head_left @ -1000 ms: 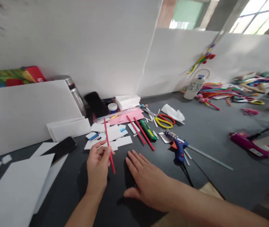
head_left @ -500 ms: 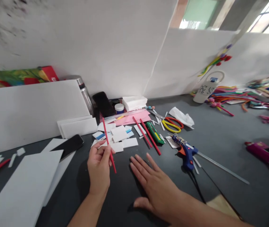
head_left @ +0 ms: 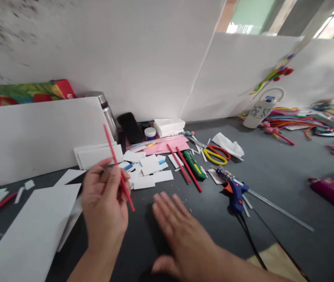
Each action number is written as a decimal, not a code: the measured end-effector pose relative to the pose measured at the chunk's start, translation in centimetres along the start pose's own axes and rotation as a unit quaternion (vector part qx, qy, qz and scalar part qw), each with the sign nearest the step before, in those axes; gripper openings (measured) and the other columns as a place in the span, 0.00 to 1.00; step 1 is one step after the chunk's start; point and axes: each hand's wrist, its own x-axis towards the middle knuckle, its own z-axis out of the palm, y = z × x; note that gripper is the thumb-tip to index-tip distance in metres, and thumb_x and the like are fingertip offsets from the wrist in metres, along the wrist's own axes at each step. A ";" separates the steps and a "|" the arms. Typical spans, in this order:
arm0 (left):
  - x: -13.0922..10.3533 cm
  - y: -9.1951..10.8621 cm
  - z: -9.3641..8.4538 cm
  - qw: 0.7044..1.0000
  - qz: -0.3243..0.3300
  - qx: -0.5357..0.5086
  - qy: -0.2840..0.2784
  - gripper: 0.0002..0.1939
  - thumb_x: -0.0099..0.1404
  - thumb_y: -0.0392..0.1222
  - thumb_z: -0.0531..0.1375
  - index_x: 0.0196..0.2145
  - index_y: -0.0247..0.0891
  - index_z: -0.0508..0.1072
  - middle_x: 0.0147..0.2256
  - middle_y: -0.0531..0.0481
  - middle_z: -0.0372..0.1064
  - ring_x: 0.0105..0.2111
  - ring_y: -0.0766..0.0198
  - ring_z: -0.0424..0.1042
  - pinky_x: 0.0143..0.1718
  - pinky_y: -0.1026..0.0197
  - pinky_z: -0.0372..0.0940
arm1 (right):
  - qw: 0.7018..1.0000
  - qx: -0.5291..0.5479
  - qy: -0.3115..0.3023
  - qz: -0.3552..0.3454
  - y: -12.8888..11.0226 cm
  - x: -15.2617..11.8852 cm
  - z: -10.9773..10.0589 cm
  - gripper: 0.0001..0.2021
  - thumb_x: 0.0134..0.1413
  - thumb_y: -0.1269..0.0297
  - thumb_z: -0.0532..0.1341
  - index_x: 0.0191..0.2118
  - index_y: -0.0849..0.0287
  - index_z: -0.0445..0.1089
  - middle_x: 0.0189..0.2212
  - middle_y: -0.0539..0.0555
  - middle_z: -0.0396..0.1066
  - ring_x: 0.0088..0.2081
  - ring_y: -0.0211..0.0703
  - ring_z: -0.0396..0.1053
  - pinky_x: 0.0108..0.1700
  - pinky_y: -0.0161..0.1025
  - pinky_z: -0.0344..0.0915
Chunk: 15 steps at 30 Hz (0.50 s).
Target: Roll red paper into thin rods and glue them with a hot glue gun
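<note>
A thin red stick (head_left: pixel 111 145) is pinched between the thumb and fingers of my left hand (head_left: pixel 105 199), tilted with its top to the left. My right hand (head_left: pixel 181 227) is over the dark tabletop, palm down, fingers stretched out and thumb apart, holding nothing; whether it touches the surface I cannot tell. Just beyond my hands lie several white card pieces (head_left: pixel 151 166), some with blue marks. Right of them rest two more red sticks (head_left: pixel 189 169), beside a green utility knife (head_left: pixel 194 164).
A blue glue gun (head_left: pixel 236 196) with a clear glue stick lies to the right, its cord trailing forward. Behind it are scissors (head_left: pixel 215 154) and crumpled tissue (head_left: pixel 228 145). White boards (head_left: pixel 32 227) cover the left. A white tumbler (head_left: pixel 259 111) and a magenta tool (head_left: pixel 331 194) stand farther right.
My left hand has moved left and closer with the red stick, now in front of the black phone. The right hand has shifted slightly left and nearer. The view has turned a little.
</note>
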 end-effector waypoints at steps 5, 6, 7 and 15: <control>1.0 5.4 1.2 0.998 0.061 -0.029 0.019 0.09 0.62 0.32 0.63 0.40 0.39 0.74 0.25 0.54 0.68 0.21 0.71 0.60 0.18 0.71 0.56 | 0.975 -0.034 0.029 -0.217 -6.1 4.0 6.7 0.20 0.71 0.59 0.45 0.61 0.56 0.63 0.65 0.50 0.58 0.67 0.44 0.53 0.67 0.44 0.53; 1.1 6.1 1.3 0.996 0.079 -0.024 0.021 0.08 0.63 0.31 0.62 0.40 0.39 0.74 0.25 0.54 0.67 0.21 0.71 0.60 0.18 0.71 0.56 | 0.974 -0.032 0.011 -0.225 -6.8 5.1 7.5 0.21 0.72 0.59 0.44 0.62 0.57 0.62 0.66 0.50 0.57 0.67 0.44 0.52 0.67 0.46 0.53; 1.3 6.6 1.5 0.995 0.092 -0.016 0.018 0.09 0.63 0.30 0.61 0.40 0.40 0.74 0.25 0.54 0.67 0.22 0.70 0.61 0.18 0.71 0.56 | 0.972 -0.022 -0.009 -0.234 -7.3 6.2 7.7 0.22 0.71 0.58 0.44 0.63 0.60 0.61 0.66 0.52 0.56 0.68 0.45 0.50 0.68 0.48 0.51; 1.5 5.3 1.8 0.995 0.098 -0.032 0.014 0.10 0.61 0.30 0.62 0.40 0.40 0.73 0.24 0.54 0.67 0.23 0.68 0.64 0.18 0.69 0.57 | 0.995 0.065 -0.070 0.001 -4.9 10.4 2.7 0.42 0.65 0.40 0.47 0.68 0.77 0.47 0.70 0.69 0.40 0.71 0.56 0.35 0.71 0.54 0.36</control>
